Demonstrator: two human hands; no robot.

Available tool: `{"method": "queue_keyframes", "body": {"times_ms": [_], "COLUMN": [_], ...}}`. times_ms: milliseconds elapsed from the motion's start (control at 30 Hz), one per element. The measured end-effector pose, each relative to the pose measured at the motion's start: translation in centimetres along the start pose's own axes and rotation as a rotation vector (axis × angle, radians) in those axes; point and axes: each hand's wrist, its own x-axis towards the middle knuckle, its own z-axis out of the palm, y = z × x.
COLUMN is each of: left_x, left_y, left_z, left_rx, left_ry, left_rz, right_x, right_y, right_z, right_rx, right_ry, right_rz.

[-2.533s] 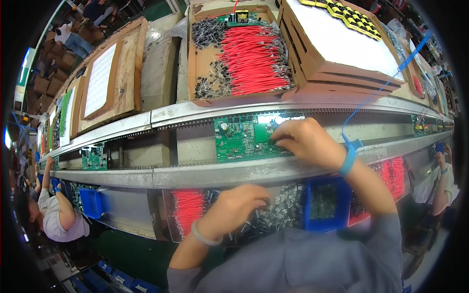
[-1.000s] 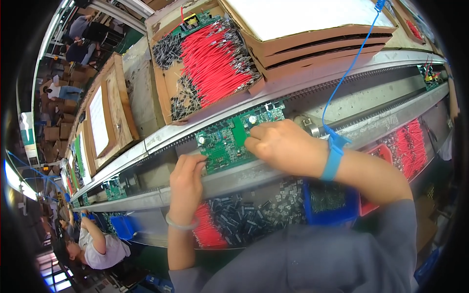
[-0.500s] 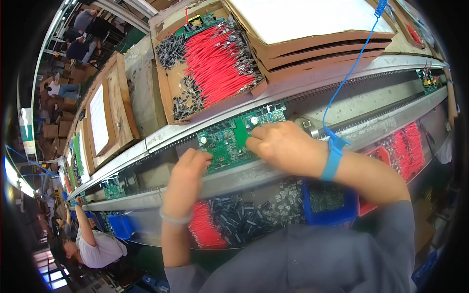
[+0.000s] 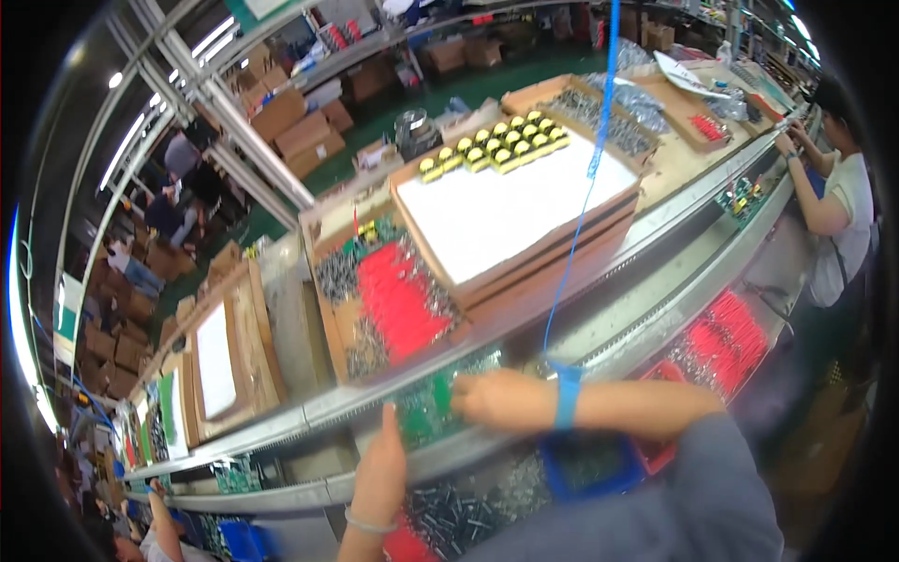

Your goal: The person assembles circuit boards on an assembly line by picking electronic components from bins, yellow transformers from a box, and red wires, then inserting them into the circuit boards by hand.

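Observation:
A green circuit board lies in the metal rail track in front of me, blurred by motion. My left hand, with a pale band on its wrist, stands at the board's left end, a finger stretched upward. Over the board's right part, my right hand has its fingers curled together; whatever they pinch is hidden. A blue wrist strap with a blue cord is around my right wrist. Beneath my hands lie black components, and a blue bin is near my right forearm.
Beyond the rail, a cardboard box holds red wires and metal parts. Stacked cartons with a white sheet carry yellow-and-black components. More red wires lie at right. Co-workers stand along the line at both ends.
My view has swung upward, showing more of the far bench and a co-worker at right. Both hands stay at the board; the left hand's fingers look straighter than before.

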Motion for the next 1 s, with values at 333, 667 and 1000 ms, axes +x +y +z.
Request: {"method": "queue_keyframes", "body": {"times_ms": [333,667,1000], "left_x": [7.2,28.1,35.6], "left_y": [5.6,14.1,17.6], "left_z": [-8.6,-8.1,-7.6], "left_rx": [-0.266,-0.238,-0.073], "left_ry": [0.512,0.503,0.467], "left_rz": [0.277,0.378,0.299], "right_x": [-2.9,-1.9,-1.4], "right_y": [8.6,22.0,21.5], "right_z": [-15.5,-22.6,-22.1], "right_rx": [-0.374,-0.87,-0.927], "right_ry": [0.865,0.601,0.595], "right_rz": [0.112,0.352,0.313]}}
